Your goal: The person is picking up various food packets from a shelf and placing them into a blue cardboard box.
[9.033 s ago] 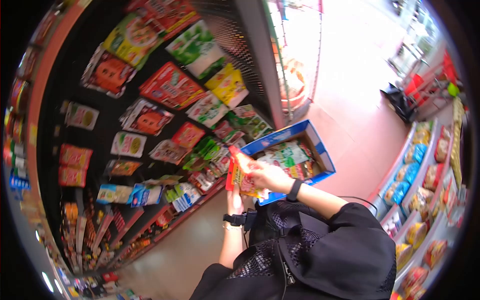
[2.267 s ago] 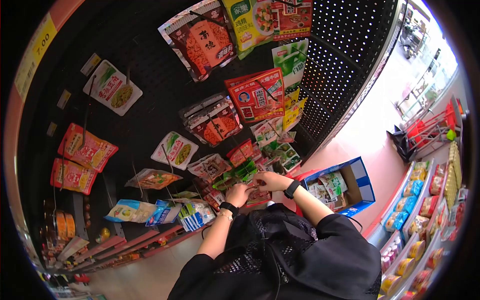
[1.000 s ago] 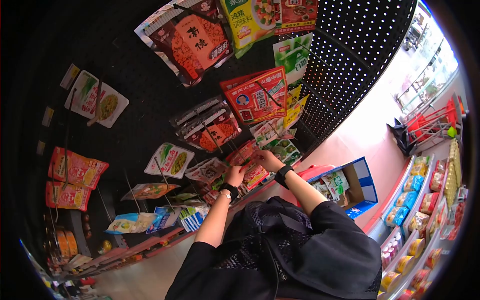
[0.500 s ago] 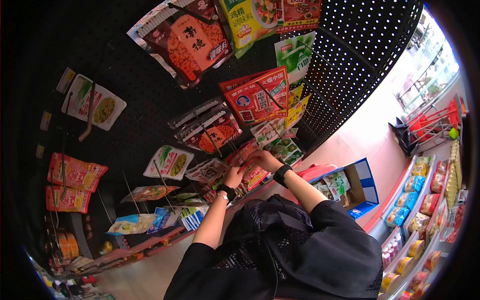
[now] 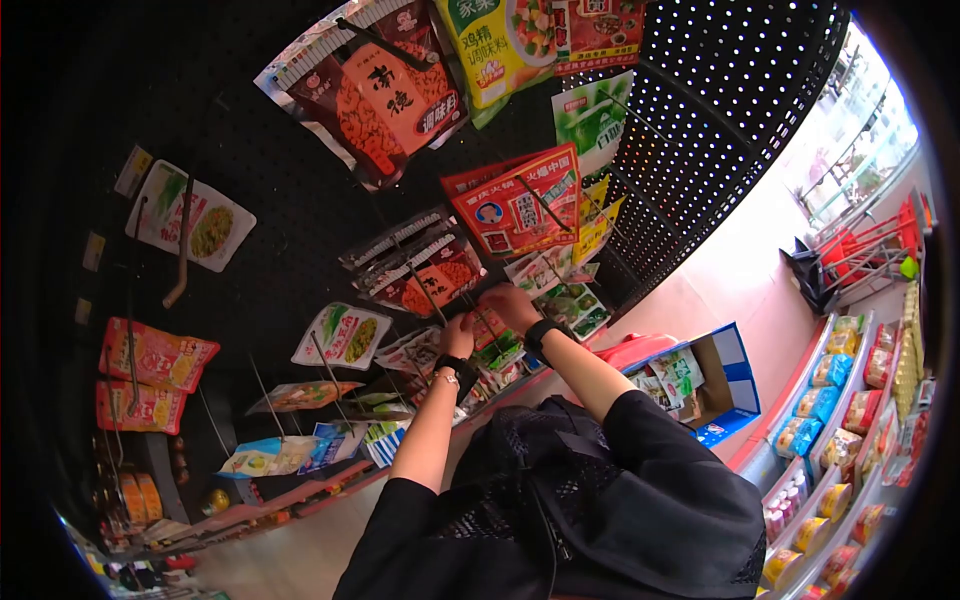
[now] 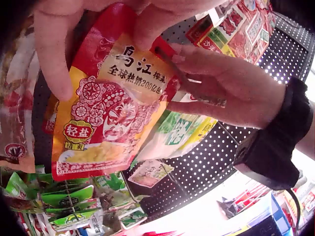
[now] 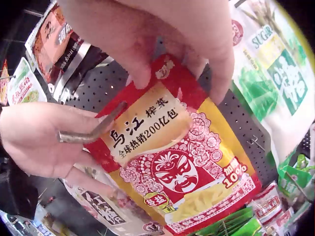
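Note:
Both hands hold a red and yellow packet of pickled mustard (image 7: 184,169) at the rack. My right hand (image 5: 512,305) grips its red top edge from above, thumb and fingers on opposite sides, as the right wrist view shows. My left hand (image 5: 458,336) holds the packet's other upper side; in the left wrist view its fingers come down over the red top. A metal hook (image 7: 91,133) sticks out at the packet's upper corner, between the hands. A white sugar bag (image 7: 275,73) hangs beside the right hand.
A black pegboard (image 5: 700,120) carries several hanging seasoning bags on prongs. Down to the right stands an open blue box (image 5: 735,365) with packets in it, beside a red thing (image 5: 640,348). Another shelf with packaged food (image 5: 835,370) runs along the right.
Nine seconds ago both hands held red and yellow packets by the blue box. They have since moved left to the rack. In the last half second both hands have shifted slightly upward and left.

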Demonstrator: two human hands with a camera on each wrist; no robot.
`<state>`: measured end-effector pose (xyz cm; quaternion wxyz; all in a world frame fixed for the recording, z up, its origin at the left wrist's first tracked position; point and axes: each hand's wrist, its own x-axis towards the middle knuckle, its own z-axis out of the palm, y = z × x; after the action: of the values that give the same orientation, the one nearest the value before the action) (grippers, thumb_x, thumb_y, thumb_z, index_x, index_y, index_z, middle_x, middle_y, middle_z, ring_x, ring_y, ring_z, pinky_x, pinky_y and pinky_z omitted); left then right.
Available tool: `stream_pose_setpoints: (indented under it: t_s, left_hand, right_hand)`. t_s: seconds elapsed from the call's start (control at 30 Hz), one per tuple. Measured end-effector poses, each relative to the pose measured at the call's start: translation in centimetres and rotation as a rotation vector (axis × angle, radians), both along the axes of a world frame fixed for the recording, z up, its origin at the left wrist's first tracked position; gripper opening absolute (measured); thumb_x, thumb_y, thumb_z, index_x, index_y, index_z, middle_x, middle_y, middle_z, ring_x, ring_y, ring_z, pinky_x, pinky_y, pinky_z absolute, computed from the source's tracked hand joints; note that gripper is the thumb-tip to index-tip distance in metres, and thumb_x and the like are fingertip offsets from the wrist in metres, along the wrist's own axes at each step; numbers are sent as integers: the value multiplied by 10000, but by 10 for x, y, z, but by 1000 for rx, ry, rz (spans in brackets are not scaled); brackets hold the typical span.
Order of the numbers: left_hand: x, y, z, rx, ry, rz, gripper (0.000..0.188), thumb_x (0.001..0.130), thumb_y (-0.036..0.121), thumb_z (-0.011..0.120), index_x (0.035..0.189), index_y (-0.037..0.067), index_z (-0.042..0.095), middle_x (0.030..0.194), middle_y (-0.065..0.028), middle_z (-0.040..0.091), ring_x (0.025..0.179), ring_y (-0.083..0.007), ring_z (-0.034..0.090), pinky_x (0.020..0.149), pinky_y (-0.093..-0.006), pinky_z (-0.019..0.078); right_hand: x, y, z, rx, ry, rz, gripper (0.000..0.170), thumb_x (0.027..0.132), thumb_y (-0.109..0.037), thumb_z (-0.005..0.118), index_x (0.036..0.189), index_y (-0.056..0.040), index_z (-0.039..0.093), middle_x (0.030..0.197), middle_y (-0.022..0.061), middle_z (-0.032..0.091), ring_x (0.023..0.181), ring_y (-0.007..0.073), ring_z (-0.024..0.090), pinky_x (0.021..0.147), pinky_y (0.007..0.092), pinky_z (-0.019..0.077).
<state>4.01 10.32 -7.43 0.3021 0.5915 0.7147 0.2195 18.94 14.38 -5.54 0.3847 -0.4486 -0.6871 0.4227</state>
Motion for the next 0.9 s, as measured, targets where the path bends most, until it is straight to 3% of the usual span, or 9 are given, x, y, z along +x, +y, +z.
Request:
stream_pose_setpoints:
  t_s: [0.07, 0.17, 0.27, 0.4, 0.5, 0.57, 0.67, 0.77, 0.9]
  left_hand:
    - [3, -2, -3, 126, 35, 44, 316, 800, 304, 427, 998, 75, 518, 913, -165, 550, 822, -342, 510, 670, -425, 413]
    - [6, -5, 4, 15, 16, 44, 331, 784, 266, 461, 1036, 54, 490, 933, -166, 549, 841, -334, 514, 687, -414, 419]
    - [7, -9, 11, 44, -39, 39, 306, 759, 210, 474, 1006, 31, 495, 870, -161, 554, 792, -327, 519, 648, -401, 401]
    - [7, -15, 9, 34, -34, 21, 342, 725, 153, 512, 1050, 55, 465, 921, -148, 541, 834, -314, 512, 669, -388, 410]
    - [0, -14, -10, -24, -42, 36, 481, 692, 176, 569, 1119, 29, 404, 1036, -176, 490, 940, -320, 477, 763, -409, 413]
    - [1, -19, -5, 27, -213, 83, 600, 681, 165, 586, 1180, -7, 302, 1119, -198, 419, 1002, -322, 434, 820, -405, 390]
    - [5, -27, 4, 10, -165, 126, 674, 689, 174, 585, 1223, -9, 217, 1163, -208, 365, 1032, -323, 407, 841, -412, 375]
    - [13, -38, 17, -40, -226, 159, 697, 701, 182, 576, 1241, 0, 175, 1203, -207, 315, 1067, -329, 369, 848, -418, 367]
    - [7, -46, -9, 47, -121, 208, 700, 712, 184, 567, 1250, 10, 155, 1218, -203, 300, 1072, -326, 365, 854, -414, 353]
  right_hand:
    - [2, -3, 7, 21, -21, -11, 100, 693, -65, 528, 768, -68, 595, 755, 121, 520, 734, 261, 514, 656, 319, 405]
    - [10, -6, 2, 19, -47, 28, 115, 689, -46, 517, 782, -57, 583, 737, 115, 507, 760, 260, 510, 663, 319, 404]
    - [12, -10, -7, 96, -26, 52, 197, 683, -28, 505, 873, -57, 550, 822, 123, 487, 808, 264, 501, 686, 322, 410]
    - [14, -18, -15, 17, 89, -67, 301, 701, -31, 497, 1000, -58, 474, 948, 137, 431, 865, 263, 487, 739, 325, 414]
    - [14, -19, -13, -23, 94, -93, 310, 720, -42, 492, 1027, -49, 450, 966, 137, 419, 883, 254, 483, 762, 319, 412]
    - [14, -20, -16, -20, 93, -101, 299, 730, -45, 487, 1026, -39, 447, 962, 134, 424, 888, 246, 484, 767, 316, 410]
    - [14, -20, -26, -46, 177, -102, 306, 748, -58, 484, 1048, -34, 428, 1016, 134, 421, 923, 234, 477, 770, 311, 408]
    - [15, -24, -31, -124, 308, -113, 318, 765, -66, 477, 1074, -32, 406, 1054, 127, 432, 962, 218, 465, 778, 311, 401]
    - [21, -33, -20, -44, 177, -164, 336, 772, -54, 463, 1099, -38, 387, 1051, 105, 463, 958, 207, 470, 789, 310, 390]
